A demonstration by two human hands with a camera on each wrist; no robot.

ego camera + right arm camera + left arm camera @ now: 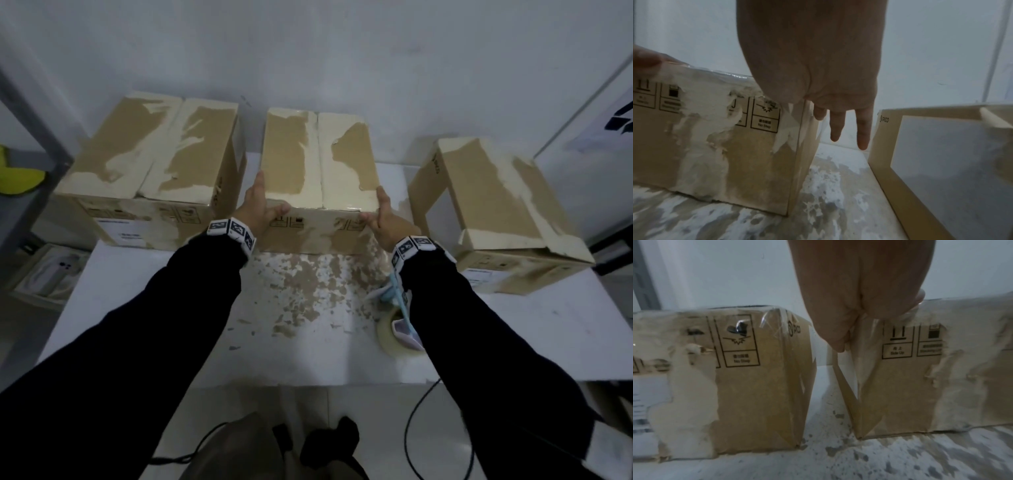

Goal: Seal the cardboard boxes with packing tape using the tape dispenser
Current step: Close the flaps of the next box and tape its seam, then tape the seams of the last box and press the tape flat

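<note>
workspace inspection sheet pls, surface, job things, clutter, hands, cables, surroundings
surface: white table, top layer scuffed and peeled near the centre.
job's things: three cardboard boxes; left box and middle box with flaps closed, right box with one side open; tape dispenser lying near the right forearm.
clutter: nothing seen.
grippers: left hand and right hand flat against the middle box's sides, thumbs on its front.
cables: black cable on the floor.
surroundings: white wall; yellow item at far left.
</note>
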